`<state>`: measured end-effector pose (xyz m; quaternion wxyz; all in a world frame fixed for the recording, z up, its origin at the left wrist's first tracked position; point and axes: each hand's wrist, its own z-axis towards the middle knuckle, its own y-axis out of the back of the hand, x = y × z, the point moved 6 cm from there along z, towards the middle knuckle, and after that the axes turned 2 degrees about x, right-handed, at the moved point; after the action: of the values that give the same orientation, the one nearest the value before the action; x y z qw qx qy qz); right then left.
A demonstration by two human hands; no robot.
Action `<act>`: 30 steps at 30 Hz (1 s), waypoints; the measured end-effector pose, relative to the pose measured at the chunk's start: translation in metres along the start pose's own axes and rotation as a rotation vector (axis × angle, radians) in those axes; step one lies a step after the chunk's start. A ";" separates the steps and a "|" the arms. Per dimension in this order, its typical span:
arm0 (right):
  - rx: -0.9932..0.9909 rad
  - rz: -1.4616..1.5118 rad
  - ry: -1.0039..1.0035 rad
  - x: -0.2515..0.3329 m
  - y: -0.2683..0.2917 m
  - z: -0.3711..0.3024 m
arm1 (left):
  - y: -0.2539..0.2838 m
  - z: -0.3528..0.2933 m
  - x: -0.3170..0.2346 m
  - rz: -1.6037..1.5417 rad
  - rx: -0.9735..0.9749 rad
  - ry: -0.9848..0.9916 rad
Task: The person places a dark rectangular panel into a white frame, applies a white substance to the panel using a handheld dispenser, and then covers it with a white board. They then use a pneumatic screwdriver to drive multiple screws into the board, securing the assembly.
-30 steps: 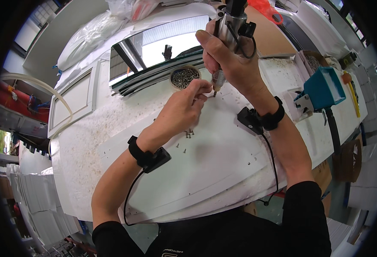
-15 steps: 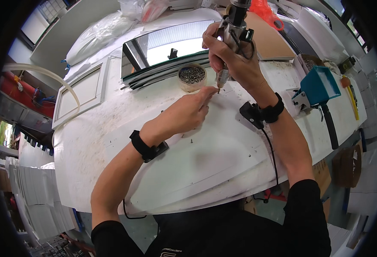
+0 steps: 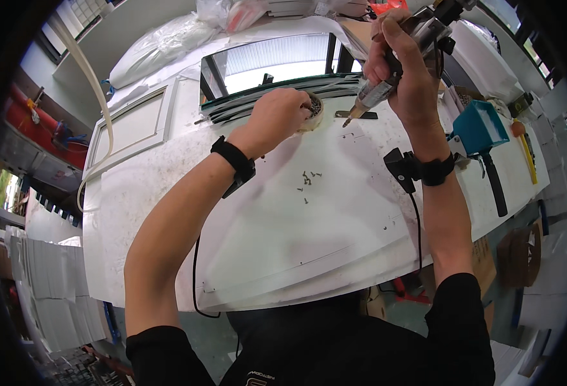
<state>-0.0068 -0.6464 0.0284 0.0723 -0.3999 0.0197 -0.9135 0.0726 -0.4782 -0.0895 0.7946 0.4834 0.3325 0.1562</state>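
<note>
My left hand (image 3: 276, 119) is closed, with its curled fingers at the round tub (image 3: 319, 121) of small screws. The tub stands in front of the stacked mirror panels, and my hand hides its left part. What those fingertips hold, if anything, I cannot make out. My right hand (image 3: 415, 83) grips a powered screwdriver (image 3: 379, 91), tilted so its bit points down and left, above the white sheet (image 3: 322, 219). Several loose screws (image 3: 306, 178) lie in a small cluster on that sheet, nearer to me than the tub. A dark flat strip (image 3: 364, 116) lies behind the bit.
The mirror panels (image 3: 264, 67) are stacked at the back. A white frame (image 3: 161, 125) lies at the left, near a pale hose (image 3: 97, 87). At the right are a teal scoop-shaped tool (image 3: 480, 128) with a black handle and a yellow tool (image 3: 529, 157). Cables trail from both wrist straps.
My left hand has moved from the screwdriver's bit up to the tub. My right hand has moved the screwdriver right and tilted it. A cluster of screws now shows on the sheet.
</note>
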 end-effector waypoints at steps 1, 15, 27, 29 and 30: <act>0.003 -0.033 0.018 0.005 -0.001 -0.001 | -0.006 0.006 0.001 0.014 0.017 0.003; -0.082 0.015 -0.019 0.037 -0.001 -0.029 | -0.011 0.014 -0.007 0.044 -0.064 -0.020; -0.148 0.028 -0.013 0.052 -0.020 -0.054 | 0.049 -0.059 -0.016 -0.304 0.039 0.232; -0.135 0.088 0.016 0.057 -0.036 -0.060 | 0.068 -0.098 -0.017 -0.335 0.028 0.236; -0.120 0.100 0.050 0.063 -0.048 -0.062 | 0.075 -0.122 -0.016 -0.380 0.014 0.262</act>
<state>-0.0998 -0.6092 0.0367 0.0934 -0.3789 0.0962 -0.9157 -0.0167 -0.3701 -0.0562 0.7563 0.3931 0.5191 0.0630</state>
